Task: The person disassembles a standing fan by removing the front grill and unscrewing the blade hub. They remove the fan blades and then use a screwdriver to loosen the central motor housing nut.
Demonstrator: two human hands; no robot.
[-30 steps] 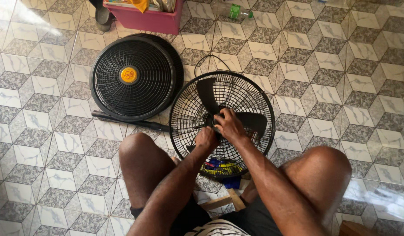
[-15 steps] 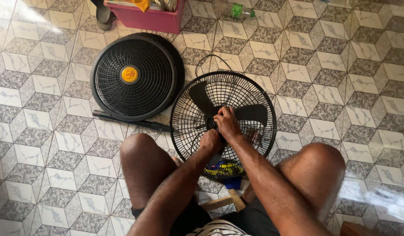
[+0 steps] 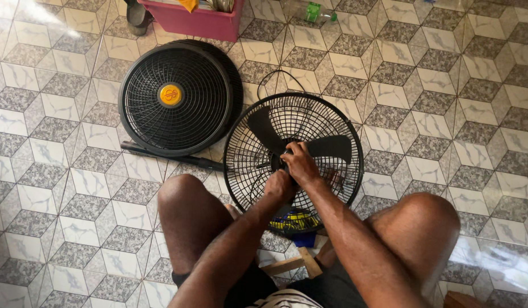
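On the patterned grey-and-white tiled floor (image 3: 58,188), at left, lies the detached round black front grille with an orange centre cap (image 3: 175,100), a thin black rod (image 3: 172,157) along its lower edge, both well clear of the hands. Compared with a second ago, both hands have closed in tighter on the hub of the open black wire fan cage with dark blades (image 3: 292,151), which lies between the person's knees. The left hand (image 3: 280,185) is curled shut low against the hub; the right hand (image 3: 300,162) grips it from above. The blades look slightly turned, suggesting the hub fitting is being worked. A pink plastic crate (image 3: 201,20) and a clear bottle with a green label (image 3: 309,10) sit far off; nothing blocks access.
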